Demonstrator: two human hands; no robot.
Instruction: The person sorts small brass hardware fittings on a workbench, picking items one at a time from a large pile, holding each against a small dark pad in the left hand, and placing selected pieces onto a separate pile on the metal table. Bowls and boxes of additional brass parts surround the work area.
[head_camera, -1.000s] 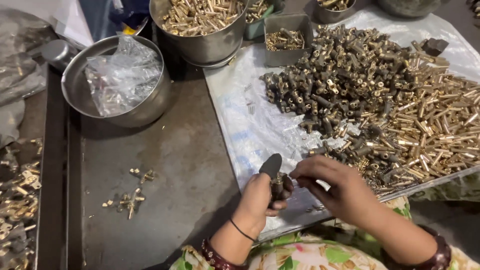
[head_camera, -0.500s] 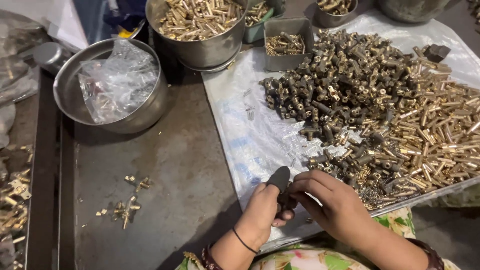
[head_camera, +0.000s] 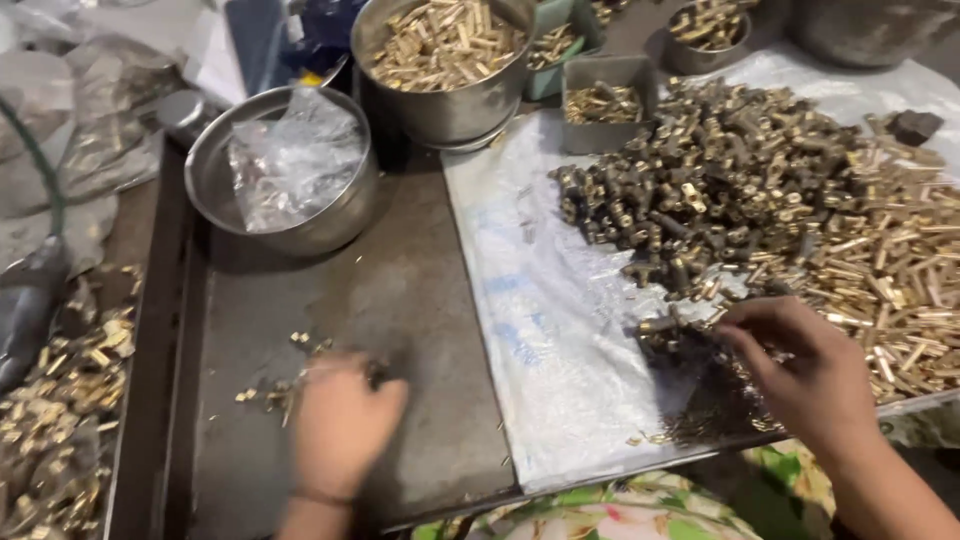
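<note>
My left hand (head_camera: 340, 430) is blurred, palm down on the dark metal tray (head_camera: 420, 300), over a small scatter of brass bits (head_camera: 270, 390). A dark shape shows at its fingertips; I cannot tell whether the hand grips it. My right hand (head_camera: 800, 370) reaches over the white plastic sheet (head_camera: 540, 320). Its fingers are slightly apart at the near edge of a big pile of brass parts (head_camera: 800, 210), with darker parts on the left and brighter ones on the right.
A steel bowl (head_camera: 285, 180) holding a crumpled clear bag stands at the back left. Beside it is a larger steel pot (head_camera: 445, 60) full of brass pieces, with small bins (head_camera: 605, 100) behind. More brass parts (head_camera: 60, 400) lie left of the tray's rim.
The hands were together at the sheet's near edge with a dark tool between them. They have split: the left has swung left onto the tray, and the right has gone to the pile.
</note>
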